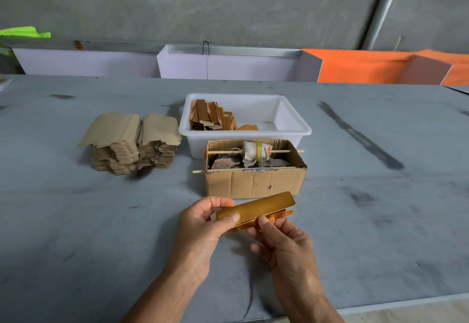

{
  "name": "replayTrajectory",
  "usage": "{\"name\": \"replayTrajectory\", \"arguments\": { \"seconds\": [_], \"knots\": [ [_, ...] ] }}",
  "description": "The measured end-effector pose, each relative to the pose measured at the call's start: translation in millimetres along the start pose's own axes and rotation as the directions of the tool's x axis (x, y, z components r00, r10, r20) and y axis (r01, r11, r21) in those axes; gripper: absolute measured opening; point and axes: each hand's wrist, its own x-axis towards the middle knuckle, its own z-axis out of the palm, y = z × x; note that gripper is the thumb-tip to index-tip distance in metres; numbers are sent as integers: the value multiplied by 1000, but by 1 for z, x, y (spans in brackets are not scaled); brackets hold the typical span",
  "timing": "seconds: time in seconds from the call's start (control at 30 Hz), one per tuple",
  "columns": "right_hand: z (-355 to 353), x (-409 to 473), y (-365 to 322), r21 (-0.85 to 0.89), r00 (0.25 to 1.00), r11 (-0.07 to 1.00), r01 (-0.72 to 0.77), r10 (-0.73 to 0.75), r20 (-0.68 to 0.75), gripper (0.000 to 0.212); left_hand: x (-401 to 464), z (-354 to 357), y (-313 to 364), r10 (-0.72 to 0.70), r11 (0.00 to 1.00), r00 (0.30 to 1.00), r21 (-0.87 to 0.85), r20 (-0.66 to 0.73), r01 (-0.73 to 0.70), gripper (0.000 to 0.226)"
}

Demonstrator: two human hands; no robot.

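A grey, scuffed table point(76, 221) fills most of the view, dark streaks running across its surface. About midway between its far edge and near edge, roughly central, stands a white plastic tub point(299, 124). To the left of the tub, a little apart from it, sits a stack of tan card blanks point(132, 142), the top sheets fanned out and bowed. An open cardboard box point(253, 183) stands on the near side of the tub, touching or almost touching its front wall.

Both hands are raised over the surface between the cardboard box and the near edge. The left hand point(203, 223) pinches the left end of a gold card point(261, 207), its thumb pressed flat on the upper face and its fingers curled behind. The right hand point(281, 239) grips the card's lower edge near the middle, thumb tip on the edge and fingers curled beneath. The gold card is a long strip with rounded corners, held clear of the table just in front of the box and tilted up to the right; a shinier flap shows folded under its lower edge.

Brown folded pieces point(210, 116) stand packed in the left end of the tub. A cloth-wrapped bundle point(255, 151) sits on a thin wooden stick point(286, 151) that crosses the box from wall to wall.
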Motion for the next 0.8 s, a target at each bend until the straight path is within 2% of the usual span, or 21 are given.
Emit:
{"name": "replayTrajectory", "arguments": {
  "seconds": [0.07, 0.1, 0.17, 0.3, 0.5, 0.63, 0.8],
  "knots": [
    [0, 0, -1, 27, 1000, 999, -17, 17, -10, 4, -3, 1, 1, -24, 997, 1000, -79, 7, 24, 26],
    [0, 0, -1, 36, 1000, 999, -21, 22, -11, 3, -5, 1, -1, -32, 995, 999, -95, 11, 33, 36],
    [0, -1, -2, 42, 1000, 999, -29, 30, -9, 3, -10, 4, -4, -35, 998, 999, -56, -7, 35, 46],
    [4, -2, -3, 53, 999, 998, -38, 39, -14, 6, -14, 14, -9, -41, 996, 997, -84, -72, 35, 38],
    [6, -1, -6, 61, 997, 997, -52, 56, -50, 7, -12, 17, -9, -78, 982, 995, -176, -60, 66, 22],
    [7, 0, -6, 36, 995, 998, -54, 57, -84, 15, -9, 16, -9, -83, 981, 994, -181, -75, 68, 24],
    [2, 1, -9, -15, 993, 998, -56, 54, -109, 6, -5, 12, -7, -59, 987, 995, -151, -79, 46, 26]
  ]
}}
